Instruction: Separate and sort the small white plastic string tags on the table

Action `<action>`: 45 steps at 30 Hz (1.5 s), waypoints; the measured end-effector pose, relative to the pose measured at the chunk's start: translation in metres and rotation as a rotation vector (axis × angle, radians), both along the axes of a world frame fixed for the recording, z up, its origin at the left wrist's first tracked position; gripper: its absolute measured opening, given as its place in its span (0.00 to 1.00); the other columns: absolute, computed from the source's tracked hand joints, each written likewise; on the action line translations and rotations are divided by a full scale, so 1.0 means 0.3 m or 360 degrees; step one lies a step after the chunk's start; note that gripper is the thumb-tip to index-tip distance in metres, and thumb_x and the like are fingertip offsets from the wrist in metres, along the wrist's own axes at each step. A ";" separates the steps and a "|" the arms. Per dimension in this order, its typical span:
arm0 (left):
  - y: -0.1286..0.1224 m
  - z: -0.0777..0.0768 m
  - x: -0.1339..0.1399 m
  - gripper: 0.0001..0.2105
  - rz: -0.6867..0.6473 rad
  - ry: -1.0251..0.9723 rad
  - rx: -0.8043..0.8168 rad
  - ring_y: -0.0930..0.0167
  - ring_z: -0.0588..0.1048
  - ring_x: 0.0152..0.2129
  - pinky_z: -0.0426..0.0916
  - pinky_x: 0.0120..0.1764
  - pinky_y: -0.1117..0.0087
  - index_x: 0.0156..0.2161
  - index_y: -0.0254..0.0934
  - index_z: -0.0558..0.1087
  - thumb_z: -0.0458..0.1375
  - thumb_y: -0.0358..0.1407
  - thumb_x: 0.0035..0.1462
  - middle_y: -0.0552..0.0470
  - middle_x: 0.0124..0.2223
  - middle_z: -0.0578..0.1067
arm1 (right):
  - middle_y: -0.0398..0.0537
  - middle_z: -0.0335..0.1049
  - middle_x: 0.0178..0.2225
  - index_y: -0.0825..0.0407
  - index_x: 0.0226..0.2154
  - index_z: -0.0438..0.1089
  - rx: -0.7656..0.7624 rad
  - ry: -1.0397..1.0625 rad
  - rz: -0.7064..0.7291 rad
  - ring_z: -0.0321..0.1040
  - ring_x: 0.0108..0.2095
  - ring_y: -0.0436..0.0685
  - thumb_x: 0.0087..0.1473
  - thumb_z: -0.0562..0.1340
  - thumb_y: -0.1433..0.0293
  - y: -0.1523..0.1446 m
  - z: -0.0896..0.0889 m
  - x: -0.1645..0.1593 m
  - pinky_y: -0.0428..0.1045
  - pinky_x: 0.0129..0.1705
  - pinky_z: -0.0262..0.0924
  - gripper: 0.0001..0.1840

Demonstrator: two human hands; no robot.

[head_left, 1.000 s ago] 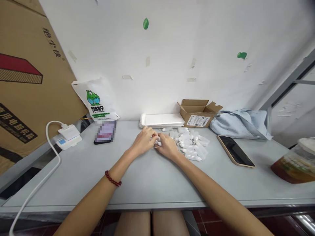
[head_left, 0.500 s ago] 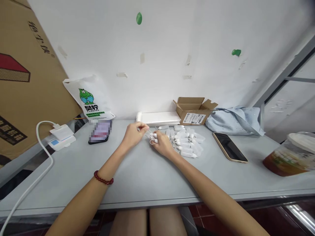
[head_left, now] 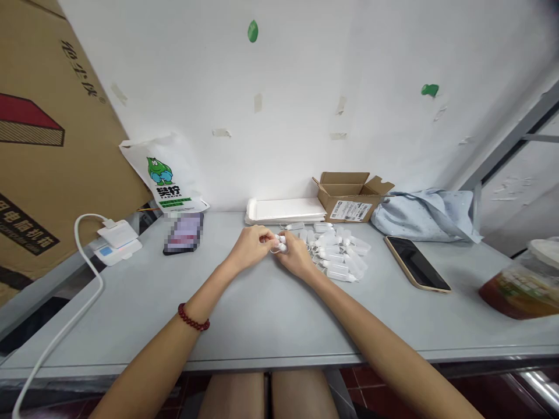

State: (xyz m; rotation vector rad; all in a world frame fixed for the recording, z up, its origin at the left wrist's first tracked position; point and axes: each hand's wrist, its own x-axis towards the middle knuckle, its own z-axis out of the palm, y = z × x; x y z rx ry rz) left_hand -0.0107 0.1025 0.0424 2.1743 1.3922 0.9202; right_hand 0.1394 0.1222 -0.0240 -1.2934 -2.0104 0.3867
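Note:
My right hand (head_left: 296, 254) is closed around a few small dropper bottles, whose white caps (head_left: 282, 243) poke out toward the left; their bodies are mostly hidden by the fingers. The fingers of my left hand (head_left: 252, 249) are pinched together at those caps, touching the bunch, with a thin white cap loop showing just below. Exactly which part the left fingertips grip is hidden. Right of my right hand lies a loose pile of translucent dropper bottles (head_left: 334, 256) on the grey table (head_left: 262, 320).
Against the wall stand a stack of white trays (head_left: 286, 209), an opened cardboard box (head_left: 349, 203) and a light blue cloth bag (head_left: 423, 215). A phone (head_left: 417, 265) and a drink tub (head_left: 519, 285) are right; another phone (head_left: 183, 233), a charger (head_left: 117, 238) and a printed bag (head_left: 168, 174) are left.
My left hand has moved right, its fingertips going from beside the bunch to the caps. My right hand keeps hold of the bottles. The whole view has shifted slightly.

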 end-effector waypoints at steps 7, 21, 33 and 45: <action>0.002 -0.002 -0.001 0.07 0.0042 -0.0047 0.0070 0.72 0.68 0.27 0.61 0.31 0.72 0.25 0.35 0.74 0.56 0.33 0.50 0.53 0.27 0.75 | 0.51 0.69 0.37 0.53 0.41 0.60 0.0012 0.0030 0.0067 0.65 0.36 0.58 0.47 0.56 0.73 0.001 -0.001 0.002 0.50 0.37 0.56 0.15; 0.056 -0.005 -0.085 0.15 0.0359 -0.0051 0.0244 0.70 0.71 0.27 0.62 0.33 0.71 0.25 0.35 0.74 0.50 0.41 0.55 0.51 0.26 0.76 | 0.46 0.70 0.30 0.53 0.39 0.65 -0.0221 0.0238 -0.0200 0.64 0.30 0.55 0.43 0.57 0.71 -0.003 0.040 0.006 0.48 0.34 0.55 0.17; 0.046 -0.037 -0.071 0.12 -0.0138 -0.0206 -0.0209 0.68 0.73 0.36 0.65 0.41 0.70 0.36 0.34 0.75 0.54 0.40 0.53 0.49 0.38 0.78 | 0.41 0.67 0.25 0.53 0.35 0.65 -0.0283 0.0390 0.0004 0.61 0.26 0.51 0.40 0.59 0.68 -0.037 0.081 0.015 0.45 0.27 0.54 0.15; 0.030 -0.069 -0.041 0.10 -0.0243 0.0220 0.0241 0.70 0.67 0.28 0.59 0.31 0.71 0.28 0.35 0.69 0.49 0.35 0.57 0.50 0.30 0.72 | 0.40 0.67 0.24 0.52 0.34 0.67 -0.0256 0.0203 0.0001 0.61 0.25 0.51 0.39 0.63 0.67 -0.064 0.113 0.019 0.45 0.28 0.52 0.15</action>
